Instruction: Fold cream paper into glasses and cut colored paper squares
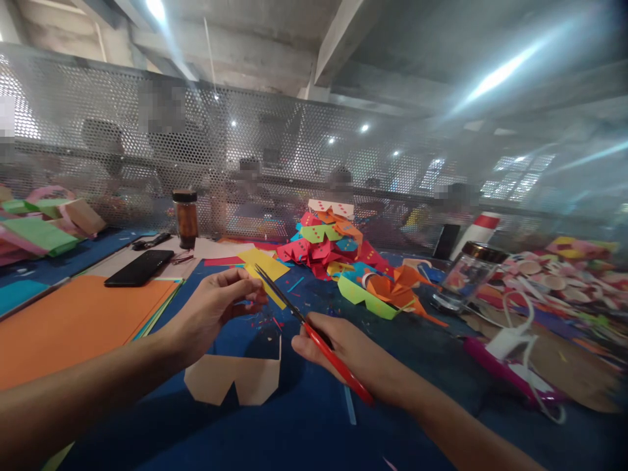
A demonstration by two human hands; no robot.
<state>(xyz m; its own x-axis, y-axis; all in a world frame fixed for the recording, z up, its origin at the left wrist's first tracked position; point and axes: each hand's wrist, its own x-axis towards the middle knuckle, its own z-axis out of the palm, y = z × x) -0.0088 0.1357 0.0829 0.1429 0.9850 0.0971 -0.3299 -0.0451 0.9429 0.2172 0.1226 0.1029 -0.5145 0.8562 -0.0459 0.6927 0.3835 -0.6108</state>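
Observation:
My right hand is closed around red-handled scissors, whose dark blades point up and left toward my left hand. My left hand pinches its fingers together near the blade tips; what it holds is too small to make out. Below both hands a folded beige paper piece lies on the blue table. A yellow paper sheet lies just beyond the blades.
A heap of folded coloured paper pieces stands behind. Orange sheets and a black phone lie at left, a dark jar beyond. A glass jar, a pink phone with white charger lie right. People sit behind a perforated screen.

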